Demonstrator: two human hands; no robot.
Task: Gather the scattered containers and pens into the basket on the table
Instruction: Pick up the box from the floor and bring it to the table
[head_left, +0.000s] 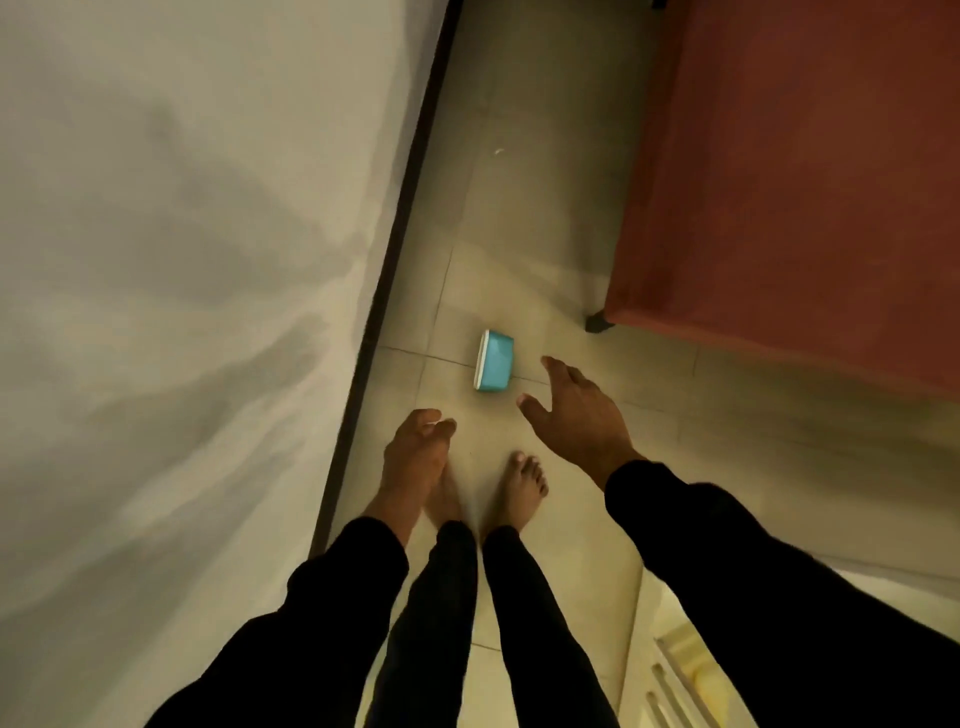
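A small teal container (494, 361) with a white lid lies on its side on the tiled floor, just ahead of my bare feet. My right hand (576, 413) reaches down toward it with fingers spread, a short gap from its right side, holding nothing. My left hand (415, 449) hangs lower left of the container, fingers loosely curled and empty. No basket or pens show in the head view.
A white wall (182, 260) with a dark baseboard runs along the left. A red upholstered seat (779, 182) on a dark leg stands at the right. A pale slatted object (680, 680) sits at the bottom right. My feet (522, 488) stand on the tiles.
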